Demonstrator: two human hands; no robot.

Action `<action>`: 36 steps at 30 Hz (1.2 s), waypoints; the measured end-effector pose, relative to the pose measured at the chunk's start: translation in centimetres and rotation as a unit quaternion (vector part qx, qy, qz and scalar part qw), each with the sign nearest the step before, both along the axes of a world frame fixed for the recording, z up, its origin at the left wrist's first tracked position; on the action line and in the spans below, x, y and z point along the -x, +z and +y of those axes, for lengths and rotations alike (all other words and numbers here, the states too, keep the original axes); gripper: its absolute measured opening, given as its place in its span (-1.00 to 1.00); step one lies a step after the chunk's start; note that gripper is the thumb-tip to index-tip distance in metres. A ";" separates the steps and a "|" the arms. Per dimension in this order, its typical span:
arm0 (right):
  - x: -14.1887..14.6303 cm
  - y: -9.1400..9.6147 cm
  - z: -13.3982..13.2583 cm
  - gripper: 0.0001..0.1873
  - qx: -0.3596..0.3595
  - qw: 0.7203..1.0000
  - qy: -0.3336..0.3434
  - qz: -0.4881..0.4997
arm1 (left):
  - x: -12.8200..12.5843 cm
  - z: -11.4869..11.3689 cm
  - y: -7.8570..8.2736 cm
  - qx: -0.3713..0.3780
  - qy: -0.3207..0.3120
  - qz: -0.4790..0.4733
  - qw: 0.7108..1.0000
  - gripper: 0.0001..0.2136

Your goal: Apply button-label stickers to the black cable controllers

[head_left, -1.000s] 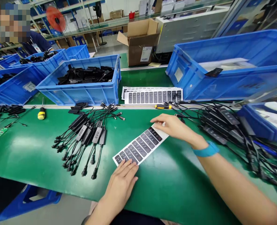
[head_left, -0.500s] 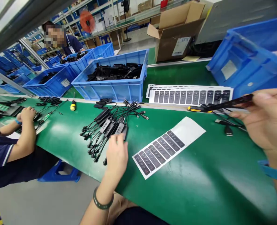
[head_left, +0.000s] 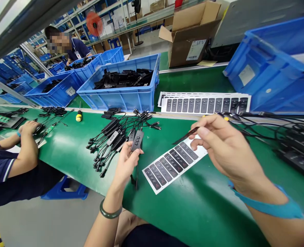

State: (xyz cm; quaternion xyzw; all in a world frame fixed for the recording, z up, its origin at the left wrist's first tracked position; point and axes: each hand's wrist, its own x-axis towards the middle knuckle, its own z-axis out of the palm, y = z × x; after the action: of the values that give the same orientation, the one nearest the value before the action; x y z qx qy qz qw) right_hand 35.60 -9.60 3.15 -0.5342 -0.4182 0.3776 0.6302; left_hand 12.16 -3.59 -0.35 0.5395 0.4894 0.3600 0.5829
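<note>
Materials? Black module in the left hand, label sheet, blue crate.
The black module in the left hand: likely moulded plastic, satin sheen on the casing. Label sheet: paper or thin film, can't tell which; white, slightly glossy. Blue crate: moulded plastic, semi-gloss, ribbed walls.

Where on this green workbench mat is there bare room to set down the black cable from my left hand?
Bare green mat lies below the white sticker sheet with black labels, right of your left hand; another patch lies left of the black cable bundle, near a co-worker's hand. It is crowded at the right, among black cables and hubs.
</note>
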 end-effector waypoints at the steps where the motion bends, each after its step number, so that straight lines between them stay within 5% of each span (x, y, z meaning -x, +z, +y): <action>1: 0.3 -0.2 0.0 -0.75 0.008 1.000 0.014 -0.006 | -0.5 -0.4 0.5 0.059 -0.014 -0.095 0.994 -0.81; 4: 1.3 -0.4 0.1 -0.75 0.022 0.999 0.045 -0.016 | -1.8 -1.8 1.4 0.149 -0.055 -0.213 0.964 -0.79; 8: 2.5 -0.2 0.1 -0.75 0.031 0.997 0.052 -0.038 | -3.1 -3.7 1.6 0.193 -0.110 -0.234 0.947 -0.69; 15: 3.8 -0.4 -0.2 -0.70 0.069 0.994 0.082 -0.011 | -3.7 -5.1 1.6 0.173 -0.169 -0.237 0.941 -0.44; 36: 4.1 -0.7 -0.2 -0.73 0.068 0.993 0.096 0.004 | -3.6 -5.4 1.1 0.169 -0.170 -0.236 0.942 -0.43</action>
State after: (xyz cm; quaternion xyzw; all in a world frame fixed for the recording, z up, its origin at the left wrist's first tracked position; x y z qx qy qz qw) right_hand 31.46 -9.79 2.45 -0.5316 -0.4381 0.4665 0.5548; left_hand 15.74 -9.01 0.77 0.4079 0.2927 0.2842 0.8168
